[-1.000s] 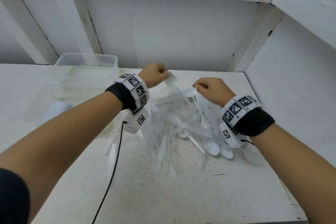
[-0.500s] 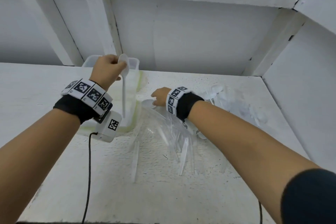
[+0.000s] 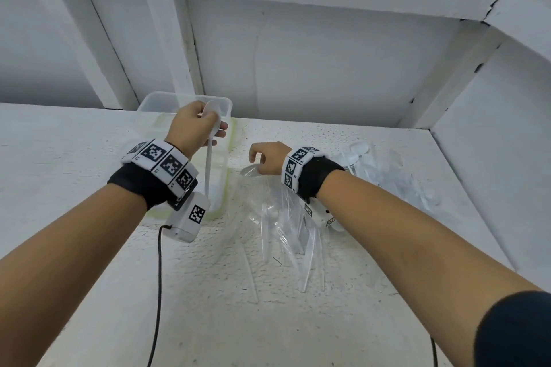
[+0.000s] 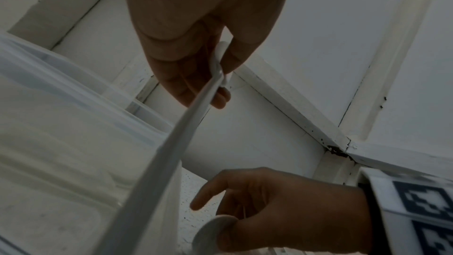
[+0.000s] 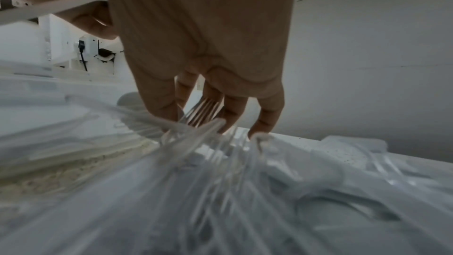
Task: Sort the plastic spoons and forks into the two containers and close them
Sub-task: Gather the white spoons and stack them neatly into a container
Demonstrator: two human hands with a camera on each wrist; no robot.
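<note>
My left hand (image 3: 208,128) pinches a white plastic spoon (image 3: 208,167) near its bowl. The handle hangs down over a shallow clear container with a greenish rim (image 3: 224,205). The left wrist view shows the pinch of the left hand (image 4: 203,77) on the spoon (image 4: 171,143). A deeper clear tub (image 3: 162,101) stands behind it. My right hand (image 3: 261,159) grips a bunch of clear plastic cutlery (image 3: 286,217) just right of the container. Fork tines (image 5: 203,110) stick out between the curled fingers (image 5: 232,111), and a spoon bowl (image 4: 213,234) shows under the thumb.
More clear forks and spoons (image 3: 375,176) lie heaped on the white shelf (image 3: 89,158) toward the right wall (image 3: 492,176). The back wall (image 3: 298,68) stands close behind the tub. A black cable (image 3: 158,292) hangs from my left wrist camera.
The left hand lifted the spoon off the pile and carried it left over the containers. The right hand moved left with cutlery in its grip. The head view swung left.
</note>
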